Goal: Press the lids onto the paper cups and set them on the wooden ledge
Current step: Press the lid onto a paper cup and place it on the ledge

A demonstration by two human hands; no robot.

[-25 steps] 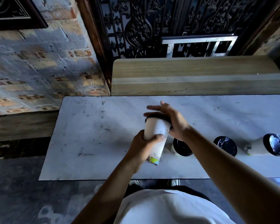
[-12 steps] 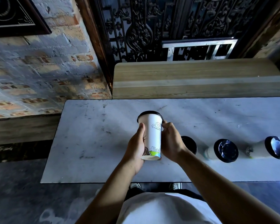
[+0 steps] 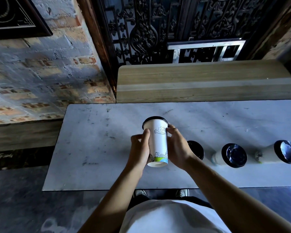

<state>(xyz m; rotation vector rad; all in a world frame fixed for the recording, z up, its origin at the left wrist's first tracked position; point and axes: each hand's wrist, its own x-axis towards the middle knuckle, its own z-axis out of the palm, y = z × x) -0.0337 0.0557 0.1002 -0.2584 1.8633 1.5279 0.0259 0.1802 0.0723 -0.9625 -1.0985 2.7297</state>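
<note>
Paper cup [image 3: 158,145] between left hand [image 3: 139,152], right hand [image 3: 177,148].

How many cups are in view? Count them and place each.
4. One cup is held by both hands above the table. Three stand to its right: the first partly behind the right hand, then the middle, then the far-right.
</note>
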